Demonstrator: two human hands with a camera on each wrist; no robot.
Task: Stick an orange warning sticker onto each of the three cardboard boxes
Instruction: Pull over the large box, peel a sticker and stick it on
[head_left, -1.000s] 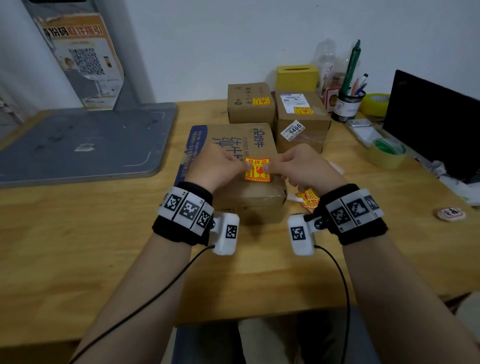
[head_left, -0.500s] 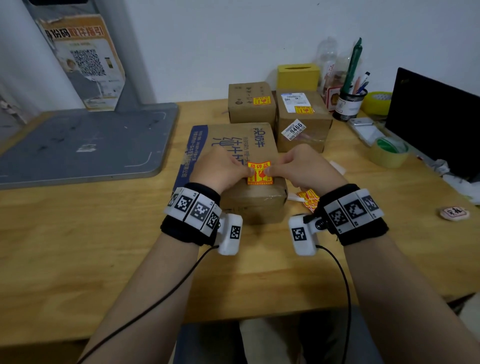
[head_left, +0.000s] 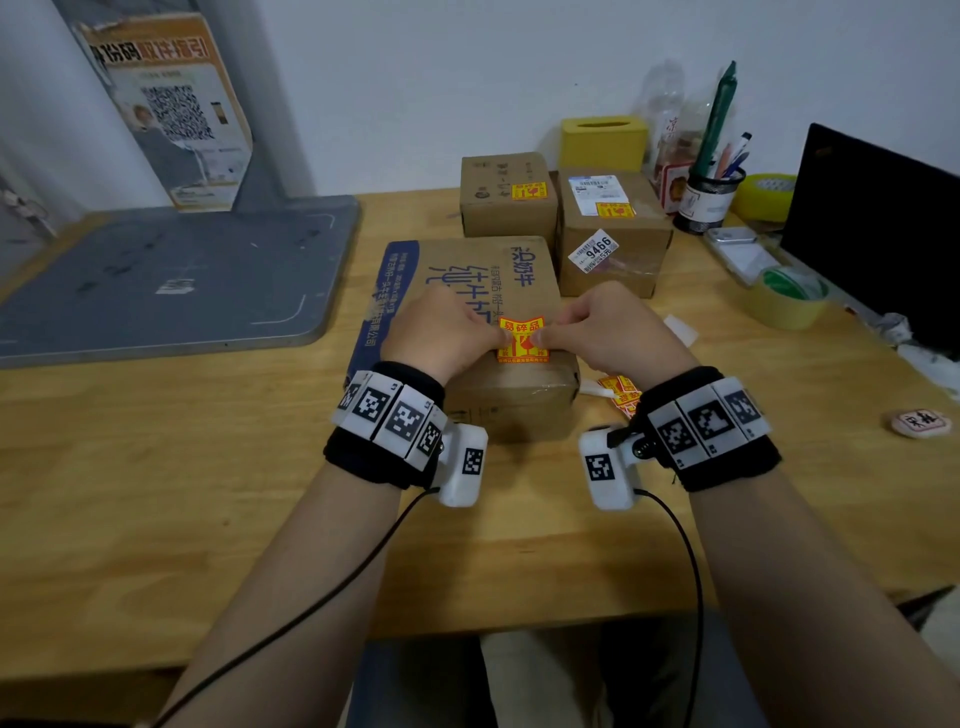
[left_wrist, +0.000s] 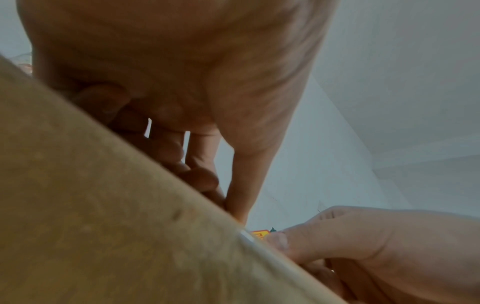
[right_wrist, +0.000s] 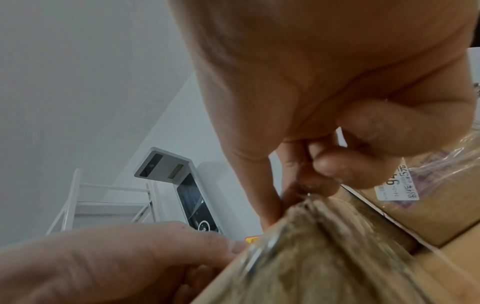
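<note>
An orange warning sticker (head_left: 522, 338) lies at the near end of the big cardboard box (head_left: 483, 280) with the blue side. Its lower part is on the box top and its upper corners curl up. My left hand (head_left: 488, 332) pinches its left edge and my right hand (head_left: 553, 332) pinches its right edge. Two smaller boxes stand behind: the left one (head_left: 506, 218) and the right one (head_left: 613, 244) each carry an orange sticker. In the wrist views a sliver of the sticker (left_wrist: 259, 234) (right_wrist: 252, 239) shows between the thumbs over the box edge (left_wrist: 103, 205) (right_wrist: 324, 257).
Spare orange stickers (head_left: 621, 395) lie on the wooden table right of the big box. A grey platform (head_left: 171, 280) fills the left. A tape roll (head_left: 784, 306), pen holder (head_left: 706, 202), yellow tissue box (head_left: 602, 143) and black screen (head_left: 883, 234) crowd the right.
Both hands have brought the sticker down onto the near end of the big box top. The left wrist has shifted slightly right.
</note>
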